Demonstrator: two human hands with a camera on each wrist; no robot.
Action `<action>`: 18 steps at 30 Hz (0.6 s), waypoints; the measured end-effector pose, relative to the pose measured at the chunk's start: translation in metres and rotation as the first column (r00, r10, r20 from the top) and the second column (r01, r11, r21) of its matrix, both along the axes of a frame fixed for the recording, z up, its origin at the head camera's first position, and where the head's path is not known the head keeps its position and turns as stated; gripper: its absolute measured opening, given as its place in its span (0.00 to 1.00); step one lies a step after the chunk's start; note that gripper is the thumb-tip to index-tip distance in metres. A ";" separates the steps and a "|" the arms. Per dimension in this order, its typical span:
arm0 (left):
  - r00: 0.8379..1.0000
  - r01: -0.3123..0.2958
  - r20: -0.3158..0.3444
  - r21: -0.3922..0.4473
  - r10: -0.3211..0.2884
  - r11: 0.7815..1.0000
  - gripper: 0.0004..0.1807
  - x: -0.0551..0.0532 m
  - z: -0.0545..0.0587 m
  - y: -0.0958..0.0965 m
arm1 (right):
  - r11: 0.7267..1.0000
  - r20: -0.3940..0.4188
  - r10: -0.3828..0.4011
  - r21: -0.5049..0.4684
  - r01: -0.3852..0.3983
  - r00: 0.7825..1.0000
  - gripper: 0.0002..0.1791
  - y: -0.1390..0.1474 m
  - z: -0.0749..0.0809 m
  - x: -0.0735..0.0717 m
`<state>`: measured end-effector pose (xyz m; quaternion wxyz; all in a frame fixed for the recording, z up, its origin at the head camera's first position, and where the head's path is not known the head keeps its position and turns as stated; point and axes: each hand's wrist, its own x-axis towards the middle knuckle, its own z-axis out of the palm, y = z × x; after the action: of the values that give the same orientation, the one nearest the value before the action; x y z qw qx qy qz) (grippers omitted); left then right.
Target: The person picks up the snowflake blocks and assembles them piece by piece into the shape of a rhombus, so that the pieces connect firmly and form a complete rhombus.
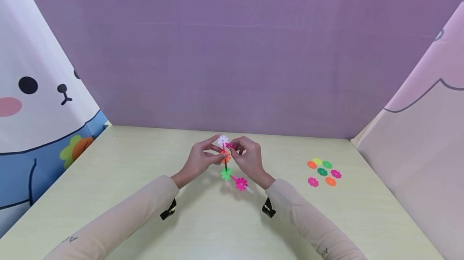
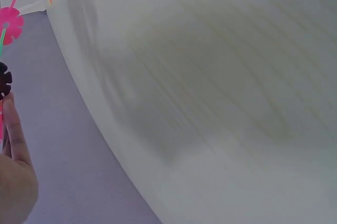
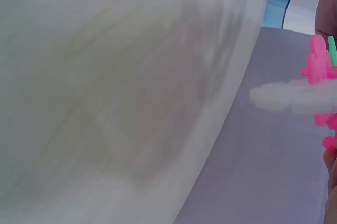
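Observation:
A chain of interlocking plastic snowflake discs hangs upright over the middle of the table. From its top run a white disc, an orange disc, a green disc and a pink disc, with edge-on discs between them. My left hand pinches the chain around the orange disc. Close beside the upper part, my right hand pinches another pink disc by its edge. Whether that disc is slotted in is hidden. In the right wrist view, a white disc sticks out edge-on.
Loose discs in several colours, among them a dark green disc, lie on the pale table to the right. A purple cloth stands behind the table, with printed cartoon panels at both sides.

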<state>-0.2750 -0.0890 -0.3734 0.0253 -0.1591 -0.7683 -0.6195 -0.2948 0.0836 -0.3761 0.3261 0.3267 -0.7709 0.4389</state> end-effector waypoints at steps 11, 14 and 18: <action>0.999 0.016 -0.028 0.014 -0.016 1.000 0.37 -0.001 0.000 0.000 | 0.999 0.014 0.004 -0.041 -0.003 1.000 0.06 -0.002 0.000 0.002; 0.999 0.017 -0.034 0.013 -0.016 1.000 0.37 -0.001 0.000 -0.001 | 0.999 0.018 0.001 -0.044 -0.001 1.000 0.05 -0.003 0.000 0.002; 1.000 0.011 -0.027 0.006 -0.010 1.000 0.36 -0.001 -0.001 -0.001 | 0.999 0.028 -0.006 -0.039 0.007 1.000 0.05 -0.005 0.000 0.002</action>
<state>-0.2763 -0.0904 -0.3746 0.0330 -0.1715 -0.7650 -0.6199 -0.2926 0.0790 -0.3763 0.3230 0.3115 -0.7678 0.4573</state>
